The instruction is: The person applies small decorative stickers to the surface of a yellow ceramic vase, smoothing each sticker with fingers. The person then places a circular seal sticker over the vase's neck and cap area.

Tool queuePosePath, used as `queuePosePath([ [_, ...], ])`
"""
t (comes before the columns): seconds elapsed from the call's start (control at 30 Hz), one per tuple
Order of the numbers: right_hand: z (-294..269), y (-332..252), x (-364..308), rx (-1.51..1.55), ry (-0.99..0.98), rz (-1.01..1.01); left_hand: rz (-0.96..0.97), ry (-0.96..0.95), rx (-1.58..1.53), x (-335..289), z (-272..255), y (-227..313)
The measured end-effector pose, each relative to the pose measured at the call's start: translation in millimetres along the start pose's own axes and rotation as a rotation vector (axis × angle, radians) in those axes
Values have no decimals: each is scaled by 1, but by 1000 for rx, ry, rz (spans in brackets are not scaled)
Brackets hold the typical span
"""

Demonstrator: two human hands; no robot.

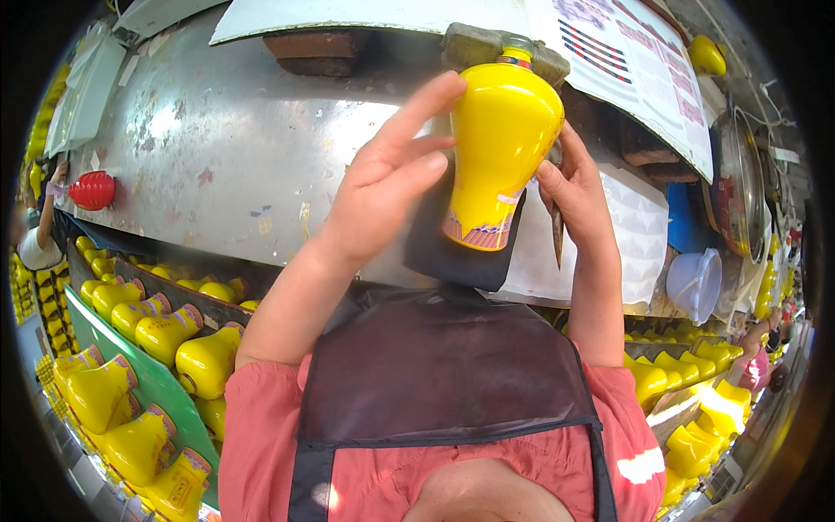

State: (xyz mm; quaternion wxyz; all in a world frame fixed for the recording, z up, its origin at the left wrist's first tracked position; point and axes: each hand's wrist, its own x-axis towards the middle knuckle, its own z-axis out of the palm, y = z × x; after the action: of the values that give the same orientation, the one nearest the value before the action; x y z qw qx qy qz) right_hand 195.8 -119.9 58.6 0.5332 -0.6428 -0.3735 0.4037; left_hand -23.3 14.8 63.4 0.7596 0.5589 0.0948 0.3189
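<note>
A glossy yellow vase (504, 109) lies tilted in front of me, its neck toward the far side against a grey padded block (470, 48). Patterned bands ring its neck and foot, and a small pink strip (508, 199) sits near the foot. My left hand (383, 178) is beside the vase's left side with fingers spread; a fingertip reaches its shoulder, though contact is unclear. On the other side my right hand (578, 187) is closed, thumb near the vase wall. A thin, brown pointed tool (557, 233) sticks out below that hand. A black cloth (474, 261) lies under the foot.
A metal worktop (217, 165) stretches left, with a red ribbed object (92, 190) at its end. Printed pattern sheets lie on a board (626, 70) at far right. A white bucket (694, 283) stands right. Rows of yellow vases (170, 335) flank me; other people are at both edges.
</note>
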Motion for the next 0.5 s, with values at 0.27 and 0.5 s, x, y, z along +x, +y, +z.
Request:
queuePosePath([
  [0.27,0,-2,-2,21,14,36,-46,24,-52,2,2,-1],
  [0.5,-1,6,-5,-124,78,-65,-74,12,226,7,7,-16],
])
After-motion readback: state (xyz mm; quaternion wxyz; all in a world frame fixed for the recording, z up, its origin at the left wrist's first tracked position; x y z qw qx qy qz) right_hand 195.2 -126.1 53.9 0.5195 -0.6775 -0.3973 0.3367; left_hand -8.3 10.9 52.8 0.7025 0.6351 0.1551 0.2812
